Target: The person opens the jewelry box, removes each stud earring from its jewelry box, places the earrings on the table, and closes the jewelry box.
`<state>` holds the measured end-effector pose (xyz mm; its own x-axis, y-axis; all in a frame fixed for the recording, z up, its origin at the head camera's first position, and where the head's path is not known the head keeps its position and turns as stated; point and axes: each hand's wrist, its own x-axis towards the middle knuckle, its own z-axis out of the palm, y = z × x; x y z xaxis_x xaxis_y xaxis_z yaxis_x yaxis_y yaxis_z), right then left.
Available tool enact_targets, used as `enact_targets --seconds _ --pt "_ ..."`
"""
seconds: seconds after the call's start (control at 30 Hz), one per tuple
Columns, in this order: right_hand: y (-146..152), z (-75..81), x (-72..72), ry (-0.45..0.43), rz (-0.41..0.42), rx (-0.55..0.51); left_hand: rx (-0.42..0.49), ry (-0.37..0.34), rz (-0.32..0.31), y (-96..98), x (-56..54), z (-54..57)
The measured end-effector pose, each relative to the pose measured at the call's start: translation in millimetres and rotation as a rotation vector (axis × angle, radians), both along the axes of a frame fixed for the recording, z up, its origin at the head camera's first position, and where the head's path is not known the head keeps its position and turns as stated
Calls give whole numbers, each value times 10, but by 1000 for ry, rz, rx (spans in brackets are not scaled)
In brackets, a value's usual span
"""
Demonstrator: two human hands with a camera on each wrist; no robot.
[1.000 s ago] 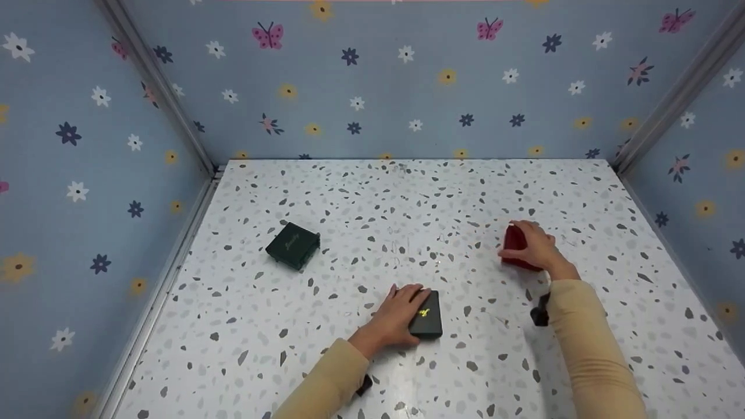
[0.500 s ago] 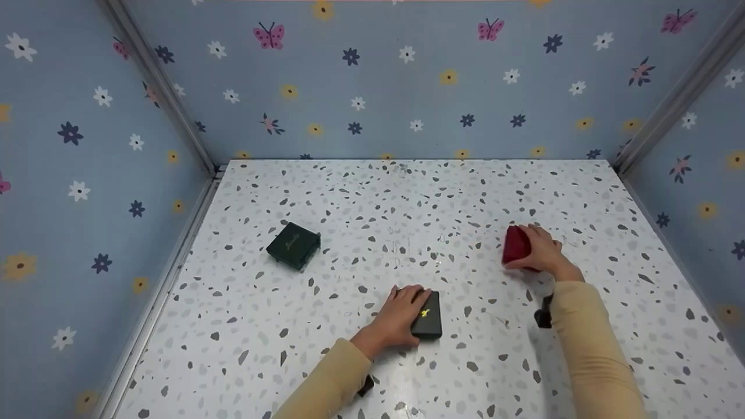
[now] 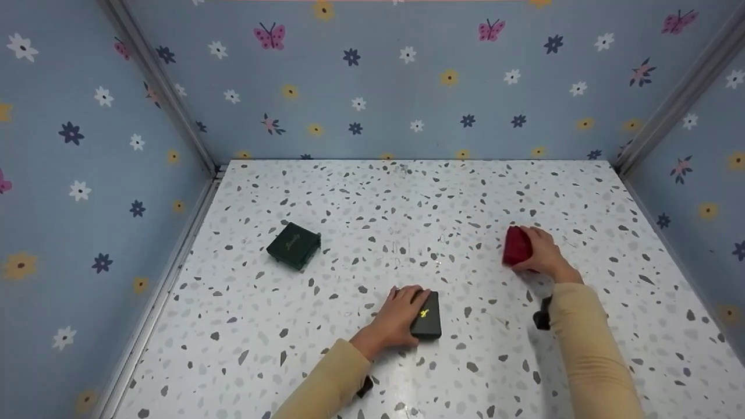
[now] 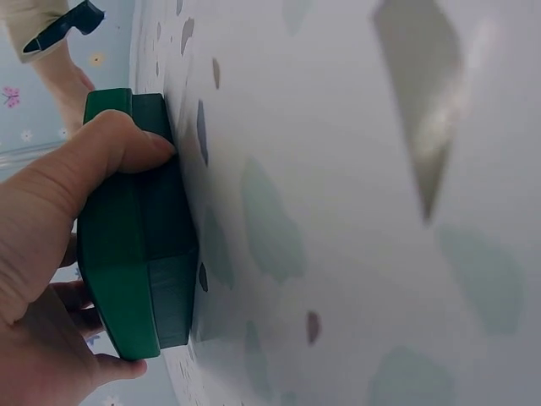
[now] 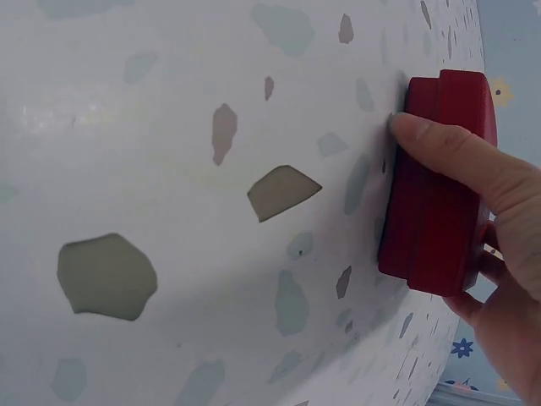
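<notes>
In the head view, my left hand (image 3: 397, 317) spans a dark green jewellery box (image 3: 429, 317) with a gold emblem on its lid. The left wrist view shows the thumb on one side of this closed box (image 4: 127, 228) and the fingers round the other. At the right, my right hand (image 3: 542, 251) grips a red jewellery box (image 3: 515, 247). In the right wrist view the red box (image 5: 444, 199) is closed and lies on the table, the thumb on its near side and fingers behind it. Both boxes have a lid wider than the base.
Another dark green box (image 3: 293, 244), with faint gold lettering on its lid, sits at the left of the speckled white table (image 3: 361, 192). Blue flowered panels (image 3: 384, 87) enclose the back and sides. Each wrist carries a black camera mount.
The red box showed a dark, hollow-looking face a second ago; now its brighter closed top shows. My right hand has shifted slightly toward me. The left hand and both green boxes have stayed put.
</notes>
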<state>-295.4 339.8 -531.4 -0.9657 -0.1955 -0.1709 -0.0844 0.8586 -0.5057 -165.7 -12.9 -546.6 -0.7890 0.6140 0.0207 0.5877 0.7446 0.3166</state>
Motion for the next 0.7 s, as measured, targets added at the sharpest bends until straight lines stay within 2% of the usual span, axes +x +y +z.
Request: enact_targets --seconds 0.3,0.7 --pt "-6 -30 11 24 -9 38 6 -2 6 -24 0 8" --pt "-44 -49 34 106 6 72 17 2 30 -114 -11 12"
